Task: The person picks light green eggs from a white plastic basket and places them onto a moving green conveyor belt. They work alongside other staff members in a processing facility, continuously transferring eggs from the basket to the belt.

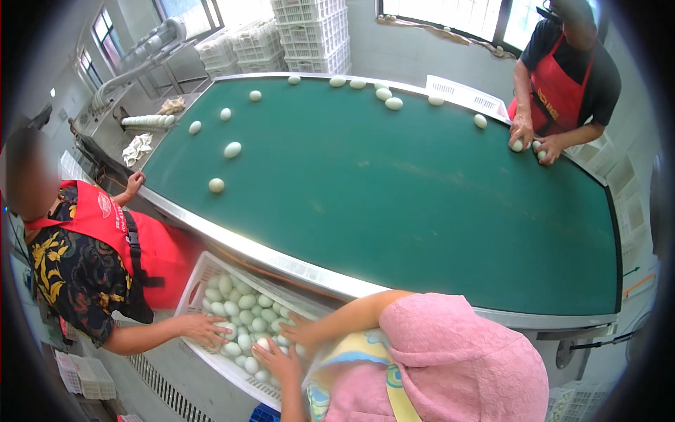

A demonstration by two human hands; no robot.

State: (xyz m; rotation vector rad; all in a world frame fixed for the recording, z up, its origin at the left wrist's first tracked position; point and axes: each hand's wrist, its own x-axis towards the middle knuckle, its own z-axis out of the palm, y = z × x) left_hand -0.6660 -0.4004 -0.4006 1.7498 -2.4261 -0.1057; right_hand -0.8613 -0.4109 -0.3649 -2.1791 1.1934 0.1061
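A white plastic crate (198,281) full of pale green and whitish eggs (247,302) stands below the near edge of the table. My left hand (279,360) is over the crate's near right part, its fingers curled round a whitish egg (263,344). My right hand (301,330) reaches in from the right with fingers spread over the eggs; its palm side is hidden. Across the crate, a co-worker's hand (204,329) rests spread on the eggs. My pink sleeve and patterned apron (351,352) fill the lower right.
A green-topped table (394,204) with a metal rim carries scattered eggs (232,150) at its left and far side. Another co-worker's hands (534,144) hold eggs at the far right edge. Stacked white crates (313,35) stand behind. Left stands a person in a red apron (105,225).
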